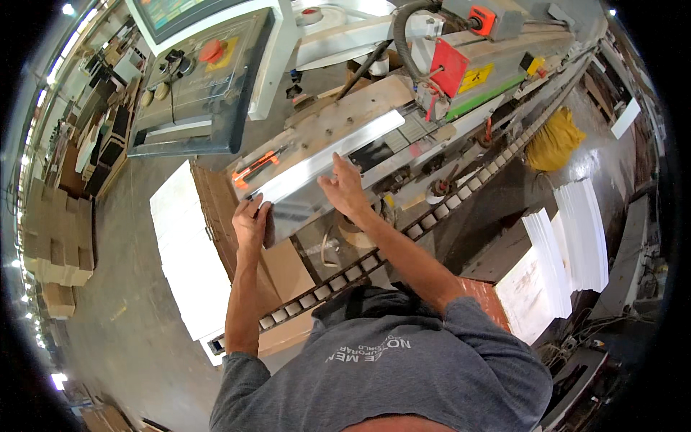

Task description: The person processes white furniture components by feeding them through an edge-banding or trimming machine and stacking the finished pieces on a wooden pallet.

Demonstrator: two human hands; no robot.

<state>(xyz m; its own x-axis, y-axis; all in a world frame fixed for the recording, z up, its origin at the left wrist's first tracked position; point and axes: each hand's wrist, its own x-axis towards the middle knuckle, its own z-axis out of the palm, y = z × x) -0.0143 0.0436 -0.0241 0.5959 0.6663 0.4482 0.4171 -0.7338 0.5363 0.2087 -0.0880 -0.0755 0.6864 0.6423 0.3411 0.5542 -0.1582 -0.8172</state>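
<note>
A long, narrow white strip (309,171) lies slantwise on the machine bed, its far end toward the green-edged machine head. At its near left end, my left hand (250,225) is closed, with thumb and fingers pinching the strip's edge. Over the strip's near long edge, my right hand (344,189) is open, the index finger stretched out; whether the fingertip touches the strip I cannot tell. An orange cutter-like tool (255,169) lies on the wooden board (306,137) just beyond the strip.
A control panel with a red knob (211,51) stands at upper left. White panels (188,252) are stacked left, more white boards (547,263) right. A roller chain track (425,223) runs between me and the bed. A yellow sack (556,139) sits on the floor at right.
</note>
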